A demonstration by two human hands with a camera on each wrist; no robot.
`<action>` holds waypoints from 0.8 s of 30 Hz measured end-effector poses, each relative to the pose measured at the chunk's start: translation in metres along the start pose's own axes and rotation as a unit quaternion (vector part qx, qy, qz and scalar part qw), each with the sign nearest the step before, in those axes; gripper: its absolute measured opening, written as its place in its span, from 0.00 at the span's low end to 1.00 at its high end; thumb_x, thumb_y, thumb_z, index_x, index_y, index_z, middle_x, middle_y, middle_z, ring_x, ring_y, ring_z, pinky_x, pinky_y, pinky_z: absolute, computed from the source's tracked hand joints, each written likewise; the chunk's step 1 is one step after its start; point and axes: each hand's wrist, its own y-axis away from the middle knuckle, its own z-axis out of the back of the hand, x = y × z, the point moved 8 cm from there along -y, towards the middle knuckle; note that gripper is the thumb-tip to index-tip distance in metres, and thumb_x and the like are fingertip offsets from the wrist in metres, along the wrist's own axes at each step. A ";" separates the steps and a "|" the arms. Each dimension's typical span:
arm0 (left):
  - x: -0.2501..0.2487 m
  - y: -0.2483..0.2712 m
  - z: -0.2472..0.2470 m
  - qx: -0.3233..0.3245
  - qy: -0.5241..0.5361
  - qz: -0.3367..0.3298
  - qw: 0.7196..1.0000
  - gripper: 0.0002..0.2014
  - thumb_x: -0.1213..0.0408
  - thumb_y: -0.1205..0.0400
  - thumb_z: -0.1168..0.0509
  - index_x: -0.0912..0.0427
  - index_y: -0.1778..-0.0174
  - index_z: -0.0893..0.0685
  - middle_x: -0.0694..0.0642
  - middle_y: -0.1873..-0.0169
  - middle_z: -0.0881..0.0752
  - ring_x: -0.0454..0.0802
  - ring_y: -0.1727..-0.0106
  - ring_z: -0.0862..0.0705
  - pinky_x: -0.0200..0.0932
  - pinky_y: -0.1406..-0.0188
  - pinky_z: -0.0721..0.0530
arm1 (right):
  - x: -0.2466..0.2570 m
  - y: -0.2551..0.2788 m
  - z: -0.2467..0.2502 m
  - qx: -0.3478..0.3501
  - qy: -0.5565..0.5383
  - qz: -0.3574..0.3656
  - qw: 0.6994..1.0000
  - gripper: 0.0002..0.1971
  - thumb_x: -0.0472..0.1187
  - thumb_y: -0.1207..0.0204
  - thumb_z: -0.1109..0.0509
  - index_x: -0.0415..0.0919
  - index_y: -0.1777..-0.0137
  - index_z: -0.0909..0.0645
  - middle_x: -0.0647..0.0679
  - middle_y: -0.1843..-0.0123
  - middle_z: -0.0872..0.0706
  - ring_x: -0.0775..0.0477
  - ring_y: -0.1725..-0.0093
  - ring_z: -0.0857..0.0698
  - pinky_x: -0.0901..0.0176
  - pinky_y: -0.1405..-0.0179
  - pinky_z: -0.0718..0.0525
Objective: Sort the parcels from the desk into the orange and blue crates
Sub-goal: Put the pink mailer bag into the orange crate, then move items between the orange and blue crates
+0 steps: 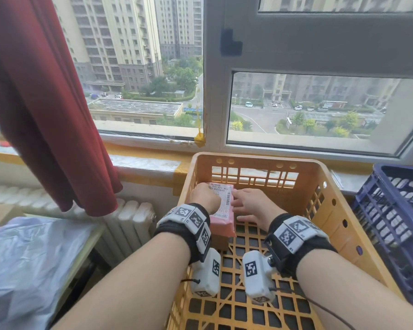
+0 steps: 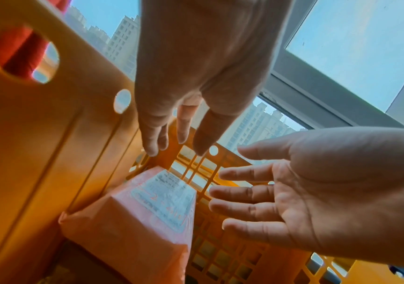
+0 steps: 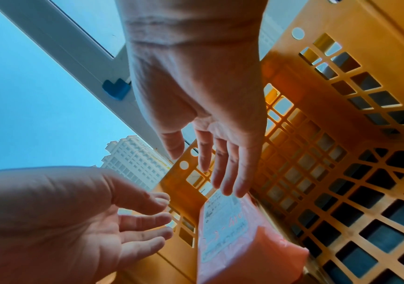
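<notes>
A pink parcel [image 1: 224,216] with a white label lies inside the orange crate [image 1: 329,184], against its left wall, on top of a brown box [image 1: 219,242]. My left hand [image 1: 204,196] hovers over the parcel's far left end. My right hand [image 1: 249,206] is just to its right. In the left wrist view the left hand [image 2: 176,142] hangs with straight fingers above the parcel [image 2: 147,211], and the right hand [image 2: 290,194] is spread beside it. The right wrist view shows the right hand [image 3: 220,173] near the parcel's [image 3: 230,232] far end. Neither hand grips anything.
A blue crate [image 1: 391,210] stands right of the orange one. A desk with a clear plastic cover [image 1: 22,263] is at the lower left, with a white radiator [image 1: 129,222] behind it. A red curtain [image 1: 45,103] hangs at the left by the window sill [image 1: 148,163].
</notes>
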 end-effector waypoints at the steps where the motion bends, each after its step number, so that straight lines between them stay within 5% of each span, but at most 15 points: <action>1: -0.002 0.003 0.005 -0.003 0.008 -0.007 1.000 0.21 0.74 0.18 0.41 0.61 0.29 0.22 0.57 0.38 0.16 0.55 0.41 0.17 0.51 0.40 0.16 | 0.004 0.003 0.000 -0.002 0.001 0.005 1.000 0.18 0.46 0.12 0.38 0.39 0.28 0.23 0.43 0.41 0.14 0.50 0.47 0.14 0.63 0.68 0.17; 9: -0.029 0.032 0.051 -0.012 0.065 -0.072 0.995 0.16 0.74 0.18 0.41 0.59 0.42 0.12 0.56 0.40 0.15 0.54 0.37 0.18 0.52 0.34 0.19 | 0.050 0.040 -0.001 -0.034 0.017 0.054 0.998 0.14 0.43 0.13 0.37 0.35 0.35 0.21 0.40 0.48 0.13 0.46 0.53 0.12 0.59 0.63 0.14; 15: -0.006 0.049 0.101 -0.008 0.106 -0.063 0.992 0.18 0.78 0.20 0.41 0.54 0.70 0.16 0.57 0.65 0.15 0.55 0.56 0.16 0.47 0.52 0.13 | 0.079 0.071 -0.035 -0.037 0.046 0.092 0.994 0.09 0.44 0.13 0.37 0.39 0.47 0.18 0.42 0.52 0.12 0.47 0.55 0.12 0.61 0.66 0.16; 21: 0.043 0.067 0.158 -0.013 0.153 -0.053 0.987 0.17 0.78 0.21 0.37 0.55 0.70 0.15 0.55 0.70 0.16 0.53 0.63 0.17 0.41 0.59 0.19 | 0.097 0.100 -0.091 -0.036 0.049 0.102 0.993 0.11 0.45 0.13 0.37 0.38 0.42 0.17 0.42 0.53 0.13 0.47 0.56 0.16 0.61 0.63 0.18; 24: 0.074 0.081 0.189 -0.021 0.184 -0.050 0.981 0.16 0.79 0.21 0.41 0.60 0.70 0.15 0.58 0.72 0.17 0.54 0.67 0.20 0.44 0.62 0.22 | 0.104 0.115 -0.131 -0.028 0.031 0.103 0.994 0.12 0.43 0.13 0.37 0.36 0.41 0.17 0.43 0.57 0.15 0.50 0.64 0.23 0.63 0.65 0.22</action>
